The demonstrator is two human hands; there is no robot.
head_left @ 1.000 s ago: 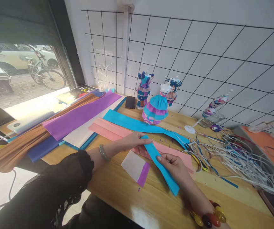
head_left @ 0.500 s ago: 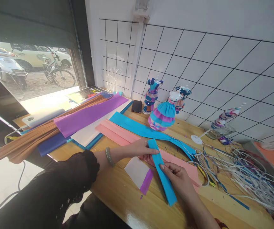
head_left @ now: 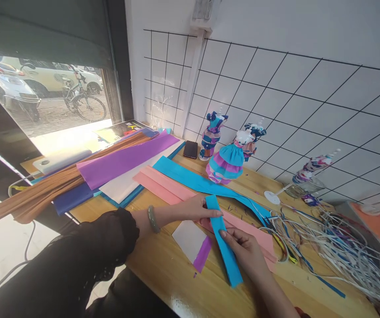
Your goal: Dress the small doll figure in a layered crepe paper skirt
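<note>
Between my two hands is a folded blue crepe paper strip (head_left: 228,258), slanting down toward the table's front. My left hand (head_left: 198,208) pinches its upper end, thumb on top and fingers behind. Lower down, my right hand (head_left: 243,245) grips the strip's right edge between thumb and fingers. Under the hands lies a long pink crepe paper strip (head_left: 256,234). A white paper piece with a purple edge (head_left: 190,240) rests on the wood just left of the blue strip. Behind, a longer blue paper strip (head_left: 186,174) stretches across the table.
Purple paper (head_left: 127,159), brown pleated paper (head_left: 54,185) and other sheets pile up at left. Small dress forms, one in a tiered blue and purple dress (head_left: 228,161), stand near the gridded wall. A phone (head_left: 190,149) lies beside them. Tangled white cords (head_left: 339,247) cover the right side.
The view has turned left, so the scene shifts rightward. Both hands keep hold of the blue strip, which now hangs a little steeper, with its lower end nearer the front.
</note>
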